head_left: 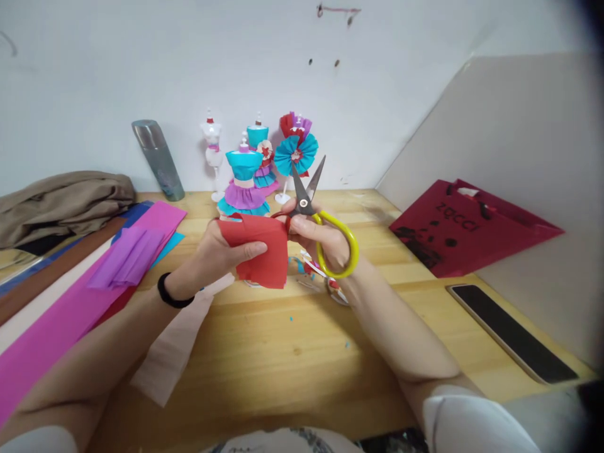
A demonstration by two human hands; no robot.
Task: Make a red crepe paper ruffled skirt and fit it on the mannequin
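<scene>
White sleeve (479,425) at bottom right, nearest the camera. Red sheet (264,258) is held up in mid-view, above the surface (264,371), folds at its top left. Left hand (221,251) has its grip clamped on the sheet, thumb flat across the front; black wristband (172,294) on that wrist. Right hand (325,239) is just beside the sheet's right edge, grip clamped on the scissors (304,203): yellow handle toward the forearm, blades spread, tips up. Can't tell if the right fingers touch the sheet.

Below the hands: small scraps (306,267), partly hidden. Pale strip (174,352) lies beside the left forearm. Behind the hands, four mini dress forms: white one (212,135) at left, two in turquoise and purple, rightmost with a big turquoise rosette (295,156). Gray bottle (163,165) near the back wall, looks tilted. Left side: magenta sheet (56,340), folded purple piece (125,258) on top, brown cloth (70,195) behind. Right side: dark-pink bag (476,229), phone (512,333) in front of it.
</scene>
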